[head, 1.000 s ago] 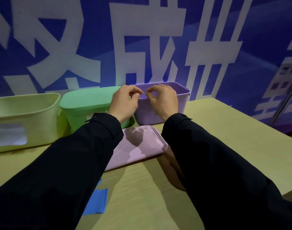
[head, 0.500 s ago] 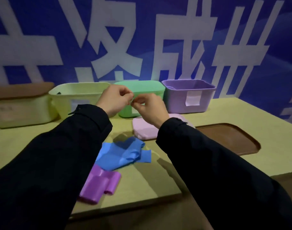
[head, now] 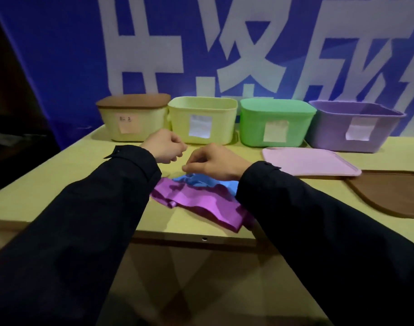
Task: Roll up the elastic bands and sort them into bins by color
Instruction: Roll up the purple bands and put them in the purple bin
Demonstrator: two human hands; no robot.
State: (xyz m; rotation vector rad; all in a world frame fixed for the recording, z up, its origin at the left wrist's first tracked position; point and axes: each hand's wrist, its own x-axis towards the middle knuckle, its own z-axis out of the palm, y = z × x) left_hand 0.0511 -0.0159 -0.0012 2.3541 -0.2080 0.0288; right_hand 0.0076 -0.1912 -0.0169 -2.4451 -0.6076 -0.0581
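Both hands hover low over the pale yellow-green worktop [head: 60, 184], near its front edge. The left hand [head: 164, 145] has its fingers curled in toward the palm, and the right hand [head: 215, 162] has its fingers bent with the tips drawn together just above the bands; whether either pinches anything is too small to tell.

Beneath the right hand lies a crumpled blue elastic band [head: 201, 181], and touching it on the near side is a flat, wrinkled purple elastic band [head: 201, 203] (neither is rolled).

Along the back of the worktop stand four plastic bins in a row: a pale yellow bin with a brown lid [head: 130, 118], an open pale yellow bin [head: 201, 118], a green lidded bin [head: 275, 123] and an open lavender bin [head: 352, 128]. In front of the lavender bin lies a pink flat lid [head: 309, 161], and a brown flat lid [head: 394, 194] lies beside it.
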